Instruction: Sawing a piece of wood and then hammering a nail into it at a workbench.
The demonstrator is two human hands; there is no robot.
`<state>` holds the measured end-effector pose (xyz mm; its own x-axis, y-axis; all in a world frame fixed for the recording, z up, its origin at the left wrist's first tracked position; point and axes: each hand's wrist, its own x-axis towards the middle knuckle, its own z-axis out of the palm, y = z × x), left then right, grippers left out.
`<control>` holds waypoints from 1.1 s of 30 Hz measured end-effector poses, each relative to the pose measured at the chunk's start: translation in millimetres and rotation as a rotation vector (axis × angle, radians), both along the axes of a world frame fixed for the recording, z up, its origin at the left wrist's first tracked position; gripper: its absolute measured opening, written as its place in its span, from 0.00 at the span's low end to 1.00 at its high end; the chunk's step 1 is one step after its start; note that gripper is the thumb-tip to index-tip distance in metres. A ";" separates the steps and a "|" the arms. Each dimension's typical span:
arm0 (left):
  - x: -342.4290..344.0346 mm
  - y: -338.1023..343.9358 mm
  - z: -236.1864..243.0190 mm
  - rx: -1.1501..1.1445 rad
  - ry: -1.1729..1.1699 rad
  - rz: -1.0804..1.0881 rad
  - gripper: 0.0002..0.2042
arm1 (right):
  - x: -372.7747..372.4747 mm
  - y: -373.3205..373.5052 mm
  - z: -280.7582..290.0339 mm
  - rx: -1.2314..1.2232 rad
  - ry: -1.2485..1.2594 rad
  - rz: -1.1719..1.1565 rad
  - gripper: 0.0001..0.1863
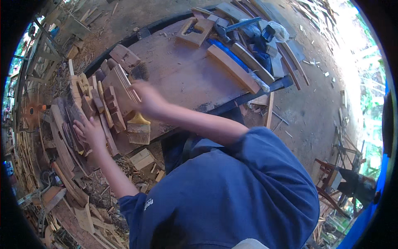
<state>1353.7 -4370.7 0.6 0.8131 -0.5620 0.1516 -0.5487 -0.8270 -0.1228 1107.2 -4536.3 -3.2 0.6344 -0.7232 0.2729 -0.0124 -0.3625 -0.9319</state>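
Observation:
My left hand rests with fingers spread on a row of worn wood pieces at the bench's left end. Blurred by motion, my right hand is at a board with pale strips; whether it grips anything is unclear. Just below it lies a wide paintbrush with a yellow handle. Above it are dark bristles of another brush. Small shaped wooden blocks sit between my hands.
The bench top holds a cut-out wood block, a long board, blue-handled tools and crumpled plastic toward the back right. Scrap wood litters the floor. Wooden pieces stand at the far right.

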 end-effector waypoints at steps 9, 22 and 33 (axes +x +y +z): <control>-175.1 -126.8 14.6 -0.201 0.139 -0.577 0.28 | -241.8 -71.4 -17.2 -0.413 0.300 -0.684 0.12; -144.1 -166.2 -17.4 0.318 -0.102 -0.555 0.24 | -295.8 -76.4 -32.5 -0.520 0.555 -0.984 0.20; -126.3 -148.3 -39.1 0.004 0.071 -0.652 0.22 | -294.9 -78.0 -49.0 -0.491 0.711 -0.945 0.18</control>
<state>1227.5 -4519.0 -38.5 0.3132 -0.9436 0.1073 -0.9443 -0.3215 -0.0703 812.3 -4614.3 -52.3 0.0470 -0.8906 0.4523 -0.8902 -0.2428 -0.3855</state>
